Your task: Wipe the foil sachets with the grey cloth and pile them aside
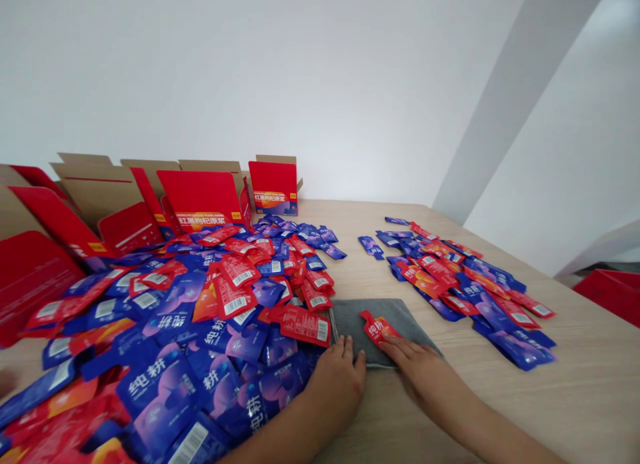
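Observation:
A grey cloth point(350, 314), folded into a flat pad, lies on the table in front of me. On it rests a red pouch point(376, 327) with a narrow spout end and white lettering. My right hand point(415, 364) lies over the lower end of this pouch, fingers stretched out and flat; they cover part of it. My left hand point(345, 371) is on the cloth's near left edge, its fingertips down and thumb apart, with nothing seen in it. Right beside the left hand, a red pouch point(303, 324) with a barcode lies at the border of a large pile of pouches.
Blue and red pouches point(165, 384) heap up across the left side. Behind them stand open red cartons point(203, 194), one smaller carton point(273, 184) apart. A looser group of pouches point(450, 277) spreads at the right. Another person's blurred hand point(6, 382) shows at the left edge.

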Demonstrator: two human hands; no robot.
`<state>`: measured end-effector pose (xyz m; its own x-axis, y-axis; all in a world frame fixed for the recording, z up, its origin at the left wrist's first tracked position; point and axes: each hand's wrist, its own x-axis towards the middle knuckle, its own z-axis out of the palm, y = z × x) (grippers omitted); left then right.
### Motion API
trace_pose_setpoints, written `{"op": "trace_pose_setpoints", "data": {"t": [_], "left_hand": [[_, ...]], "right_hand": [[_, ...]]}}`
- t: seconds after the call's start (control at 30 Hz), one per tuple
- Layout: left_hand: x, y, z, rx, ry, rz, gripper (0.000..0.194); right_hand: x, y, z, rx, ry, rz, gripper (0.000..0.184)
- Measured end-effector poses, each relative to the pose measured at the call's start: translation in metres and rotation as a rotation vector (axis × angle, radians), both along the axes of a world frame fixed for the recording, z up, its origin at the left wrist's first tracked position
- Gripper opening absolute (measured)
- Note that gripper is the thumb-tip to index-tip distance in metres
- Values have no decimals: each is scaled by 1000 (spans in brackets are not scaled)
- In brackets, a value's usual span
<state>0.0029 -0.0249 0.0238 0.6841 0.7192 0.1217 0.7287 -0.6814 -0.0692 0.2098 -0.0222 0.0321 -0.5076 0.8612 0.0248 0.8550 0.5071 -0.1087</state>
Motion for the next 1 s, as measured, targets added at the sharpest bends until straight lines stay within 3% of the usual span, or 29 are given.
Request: {"op": "trace_pose_setpoints", "data": {"t": [0.17,0.3,0.37,0.47,0.53,0.63,0.67,0.8,0.9,1.0], "left_hand": [[0,0,-7,10,-31,-1,38],[1,2,-12,-21,-16,-1,41],[2,4,-15,-33,-13,1,42],[2,5,-21,-37,-13,20,39],[1,6,-23,-31,-10,17,38],[1,7,-23,-2,-5,-19,37],[0,8,-23,10,0,-29,37],[2,13,-31,70,5,-55,30],[5,18,-50,129,-68,-34,26],[10,22,-71,153,-139,47,26]], "right_hand": [[-4,43,28,-190,670,-145,38],[-57,80,48,-617,1191,-276,32],[-96,97,57,-851,1289,-200,27],[-156,126,71,-968,1364,22,30],[-185,150,79,-774,1387,140,38],[-196,190,76,-252,928,-114,38],[-190,202,70,-173,815,-196,38],[-131,239,41,-26,575,-438,46],[-78,256,25,56,396,-647,53],[-42,267,15,50,234,-750,55]]}}
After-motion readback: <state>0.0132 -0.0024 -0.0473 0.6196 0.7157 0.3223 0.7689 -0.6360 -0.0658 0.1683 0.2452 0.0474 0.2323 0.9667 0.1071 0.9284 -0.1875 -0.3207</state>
